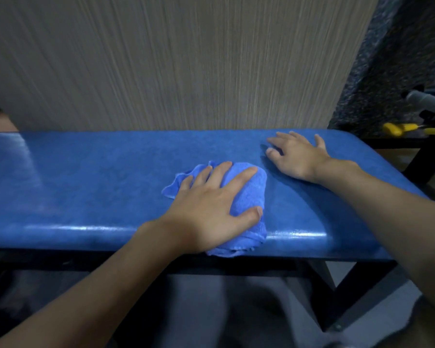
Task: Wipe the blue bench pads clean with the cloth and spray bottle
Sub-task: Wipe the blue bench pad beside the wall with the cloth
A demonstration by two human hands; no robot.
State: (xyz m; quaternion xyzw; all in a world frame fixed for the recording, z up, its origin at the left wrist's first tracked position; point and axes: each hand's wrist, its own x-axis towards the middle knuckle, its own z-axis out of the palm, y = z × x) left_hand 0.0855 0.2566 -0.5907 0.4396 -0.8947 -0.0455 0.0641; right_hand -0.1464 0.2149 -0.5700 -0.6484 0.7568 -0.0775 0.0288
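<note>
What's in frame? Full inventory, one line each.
bench pad: 1, blue, across the middle of the view
cloth: 1, blue, bunched on the pad at its near edge
bench frame: 1, black, under the pad
wall panel: 1, beige woodgrain, behind the bench
yellow handle: 1, yellow, far right beyond the pad's end; what it belongs to is unclear
grey bar: 1, grey, far right above the yellow handle
spray bottle: 0, not in view
left hand: 1, fingers straight, presses on the cloth
right hand: 1, fingers spread, rests flat on the pad right of the cloth
</note>
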